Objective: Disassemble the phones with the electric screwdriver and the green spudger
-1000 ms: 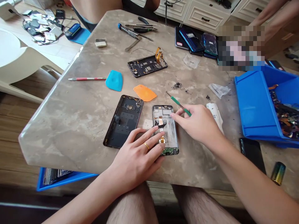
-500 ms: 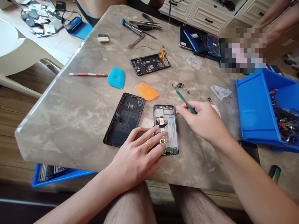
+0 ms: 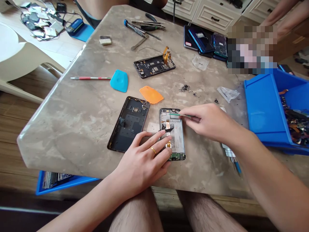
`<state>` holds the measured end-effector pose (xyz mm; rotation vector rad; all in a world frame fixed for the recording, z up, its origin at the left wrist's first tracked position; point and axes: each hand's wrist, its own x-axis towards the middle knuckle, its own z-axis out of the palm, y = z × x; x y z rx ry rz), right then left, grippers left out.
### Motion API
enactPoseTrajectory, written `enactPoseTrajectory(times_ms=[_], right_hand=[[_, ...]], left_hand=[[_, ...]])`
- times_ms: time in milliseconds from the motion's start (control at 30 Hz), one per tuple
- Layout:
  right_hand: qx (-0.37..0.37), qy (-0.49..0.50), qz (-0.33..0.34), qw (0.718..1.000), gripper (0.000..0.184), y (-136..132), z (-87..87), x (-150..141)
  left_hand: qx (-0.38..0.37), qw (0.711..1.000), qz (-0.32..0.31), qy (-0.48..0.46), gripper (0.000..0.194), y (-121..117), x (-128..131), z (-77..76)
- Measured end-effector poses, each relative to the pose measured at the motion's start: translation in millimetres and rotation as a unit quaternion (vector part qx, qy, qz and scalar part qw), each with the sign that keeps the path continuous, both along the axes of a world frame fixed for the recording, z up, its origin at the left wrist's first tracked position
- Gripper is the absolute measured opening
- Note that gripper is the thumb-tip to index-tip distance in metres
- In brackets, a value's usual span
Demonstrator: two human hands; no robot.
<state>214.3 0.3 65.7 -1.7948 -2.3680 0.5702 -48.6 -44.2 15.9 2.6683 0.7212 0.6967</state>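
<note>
My left hand [image 3: 147, 158] lies with fingers stretched out across the lower left part of an opened phone [image 3: 179, 138], pressing on it. The phone's metal frame, a flex cable and a green board at its bottom end are bare. My right hand [image 3: 205, 120] pinches a slim green-handled pry tool [image 3: 180, 114]. Its front end is over the phone's top part; whether it touches is too small to tell. A black phone back cover [image 3: 127, 125] rests inside up, just left of the phone, partly behind my left hand.
Beyond lie an orange pick [image 3: 151, 94], a blue pick [image 3: 119, 80], a red-handled tool [image 3: 90, 78], another opened phone [image 3: 154, 66] and small screws [image 3: 184, 88]. A blue bin [image 3: 267, 109] of parts stands at right. A blurred co-worker's arms [image 3: 281, 16] reach in at back right.
My right hand has brought the pry tool left and down, from beside the phone to over its top part. The tool now lies nearly level. My left hand stays on the phone.
</note>
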Motion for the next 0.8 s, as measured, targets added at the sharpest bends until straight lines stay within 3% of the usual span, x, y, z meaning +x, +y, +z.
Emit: enactPoseTrajectory(times_ms=[233, 367, 467, 567, 700, 800], right_hand=[[-0.076, -0.131, 0.123, 0.981, 0.018, 28.4, 15.1, 5.3], [-0.106, -0.169, 0.16, 0.967, 0.015, 43.0, 23.0, -1.1], [-0.13, -0.174, 0.177, 0.96, 0.012, 51.6, 26.2, -4.1], [-0.138, -0.12, 0.189, 0.965, 0.014, 55.4, 26.8, -1.5], [-0.088, -0.011, 0.143, 0.986, 0.011, 49.2, 24.3, 4.6], [-0.042, 0.103, 0.015, 0.994, 0.012, 38.9, 18.8, 4.8]], left_hand=[[-0.001, 1.0, 0.003, -0.009, 0.014, -0.7, 0.9, -0.2], [-0.005, 1.0, -0.003, -0.004, 0.013, -0.2, 0.6, -0.5], [-0.003, 1.0, -0.002, -0.005, 0.014, 0.2, 0.5, -0.6], [-0.004, 1.0, 0.0, -0.008, 0.014, 0.2, 0.0, -0.4], [-0.007, 1.0, -0.002, -0.002, 0.014, 0.3, -1.3, -1.1], [-0.007, 1.0, -0.003, -0.004, 0.013, 0.2, -1.8, -1.9]])
